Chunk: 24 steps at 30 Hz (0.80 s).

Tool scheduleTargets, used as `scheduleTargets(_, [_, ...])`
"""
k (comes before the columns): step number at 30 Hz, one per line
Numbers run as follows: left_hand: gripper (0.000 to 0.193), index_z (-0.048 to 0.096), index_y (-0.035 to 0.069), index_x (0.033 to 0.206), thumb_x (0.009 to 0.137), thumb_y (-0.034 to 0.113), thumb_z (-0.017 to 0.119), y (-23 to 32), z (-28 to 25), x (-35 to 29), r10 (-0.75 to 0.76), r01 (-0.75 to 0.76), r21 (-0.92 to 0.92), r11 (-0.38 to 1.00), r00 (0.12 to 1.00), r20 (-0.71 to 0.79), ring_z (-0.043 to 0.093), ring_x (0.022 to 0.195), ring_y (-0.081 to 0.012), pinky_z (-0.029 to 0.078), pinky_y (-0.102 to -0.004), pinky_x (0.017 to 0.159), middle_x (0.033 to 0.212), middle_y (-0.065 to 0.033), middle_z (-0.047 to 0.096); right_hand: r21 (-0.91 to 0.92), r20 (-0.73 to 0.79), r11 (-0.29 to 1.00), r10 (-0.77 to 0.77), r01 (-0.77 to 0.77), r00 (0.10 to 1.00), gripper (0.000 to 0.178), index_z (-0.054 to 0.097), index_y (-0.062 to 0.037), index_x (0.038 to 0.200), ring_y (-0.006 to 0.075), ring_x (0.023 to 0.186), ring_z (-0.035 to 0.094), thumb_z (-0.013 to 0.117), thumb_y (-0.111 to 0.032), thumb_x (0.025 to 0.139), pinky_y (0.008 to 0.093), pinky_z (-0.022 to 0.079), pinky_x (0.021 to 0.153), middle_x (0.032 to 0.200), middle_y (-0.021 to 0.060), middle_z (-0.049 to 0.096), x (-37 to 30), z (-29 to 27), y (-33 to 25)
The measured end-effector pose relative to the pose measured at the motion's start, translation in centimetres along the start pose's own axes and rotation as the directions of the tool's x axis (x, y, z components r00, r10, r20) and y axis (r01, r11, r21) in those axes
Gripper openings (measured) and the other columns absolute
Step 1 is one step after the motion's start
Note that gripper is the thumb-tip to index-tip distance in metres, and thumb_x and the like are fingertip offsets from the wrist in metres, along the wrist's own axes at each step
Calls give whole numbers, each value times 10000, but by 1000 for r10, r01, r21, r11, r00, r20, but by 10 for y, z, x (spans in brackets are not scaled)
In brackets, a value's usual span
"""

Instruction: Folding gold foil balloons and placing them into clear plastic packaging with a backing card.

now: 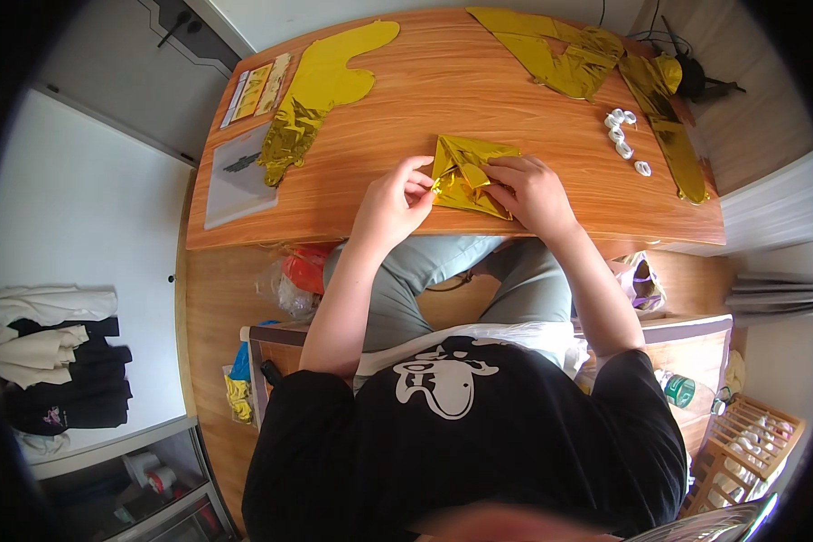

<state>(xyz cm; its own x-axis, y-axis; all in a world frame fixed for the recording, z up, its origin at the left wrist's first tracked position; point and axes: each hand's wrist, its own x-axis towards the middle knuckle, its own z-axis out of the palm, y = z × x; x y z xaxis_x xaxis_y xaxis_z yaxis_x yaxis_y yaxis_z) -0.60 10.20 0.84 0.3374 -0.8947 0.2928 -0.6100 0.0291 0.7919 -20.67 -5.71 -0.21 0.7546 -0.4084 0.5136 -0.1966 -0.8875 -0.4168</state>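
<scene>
Head view: a person in a black printed shirt sits at a wooden table (533, 226), both forearms reaching up from the lower edge toward a folded gold foil piece (468, 172) lying flat near the table's front edge. The left hand (396, 200) is closed in a pinch, thumb and fingertips gripping the foil's left corner, while the right hand (528, 190) lies curled over the foil's right side, fingers pressing down on a fold; whether it grips an edge or only presses cannot be told. The foil sits directly between the two hands, touching both.

Judged from its compact, layered shape, this piece looks partly folded, with creases already set and more smoothing or tucking apparently left.

Just beyond the right hand, a short row of small white rings (623, 137) rests on the table, apart from the foil. Further to that side a long gold foil strip (673, 126) runs along the table's edge. Beyond the left hand and well apart lies a large gold foil cutout (321, 86), flat and crumpled at its near end, beside a clear plastic sleeve (238, 176) and a printed card strip (257, 90). Farthest from both hands, at the table's back edge, a loosely folded gold foil sheet (556, 50) lies unflattened, suggesting other pieces have not yet been worked.
</scene>
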Motion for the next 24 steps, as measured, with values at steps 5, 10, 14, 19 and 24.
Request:
scheduleTargets(5, [369,613,85,1223,877,64,737,-7,3,-7,4,-5,96,995,1000,12,758,846,-211,596,-318,727,976,-99,766,-8,-8,1000,-25,25,1000,251,757,-75,1061,321,929,671,739,-163,827,412,556,839,1060,93,727,0,0,-3])
scheduleTargets(10, [302,638,71,1161,877,65,740,-14,5,-15,67,-62,126,990,997,-31,760,863,-223,603,-314,738,965,-108,768,-13,3,1000,-28,28,1000,278,750,-58,1081,326,921,675,765,-149,819,408,555,823,1059,115,729,0,0,-2])
scheduleTargets(14, [288,643,67,1144,872,55,737,-8,1,-16,23,-23,13,1000,999,-38,758,844,-232,603,-314,730,961,-113,767,-14,-4,999,-34,34,999,273,751,-58,1075,326,919,679,767,-148,818,406,556,821,1063,117,730,0,-1,-3])
scheduleTargets(19, [317,630,67,1152,853,22,728,-6,5,-12,23,-19,87,996,999,-43,743,774,-203,590,-313,715,949,-94,765,-23,-5,998,-52,52,999,273,751,-57,1077,328,911,680,766,-140,818,403,557,822,1066,119,733,0,-1,-3])
scheduleTargets(24, [324,626,98,1142,840,19,712,-5,5,-12,80,-76,202,977,997,-15,738,840,-238,594,-357,742,957,-84,754,-53,81,997,-44,48,996,273,757,-78,1094,320,957,678,742,-248,881,415,550,832,1100,115,728,3,-9,-11])
